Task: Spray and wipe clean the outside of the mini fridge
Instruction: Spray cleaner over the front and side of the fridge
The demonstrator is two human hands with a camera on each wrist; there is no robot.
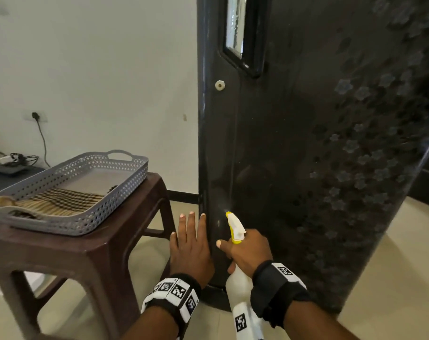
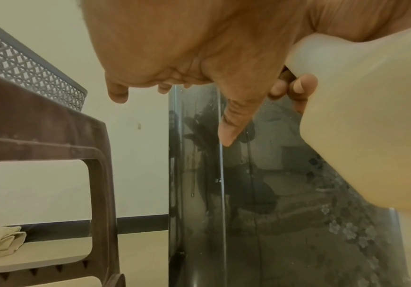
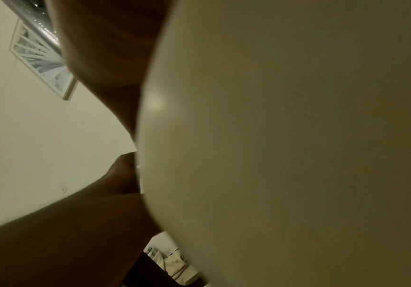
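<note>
The black mini fridge (image 1: 294,143), printed with grey flowers on its right side, fills the right of the head view. My right hand (image 1: 245,251) grips the neck of a white spray bottle (image 1: 240,285) with a yellow-tipped nozzle (image 1: 229,215) aimed at the door's lower left; a faint mist shows at the tip. My left hand (image 1: 191,244) is flat with straight fingers beside the fridge's left edge. In the left wrist view the wet, reflective door (image 2: 211,194) and the bottle (image 2: 371,116) show. The bottle's body (image 3: 285,136) blocks most of the right wrist view.
A brown plastic stool (image 1: 68,253) stands left of the fridge and bears a grey perforated tray (image 1: 105,192) holding a checked cloth (image 1: 59,200). A wall socket with a cable (image 1: 36,117) lies behind. A crumpled white cloth (image 2: 0,242) lies on the floor under the stool.
</note>
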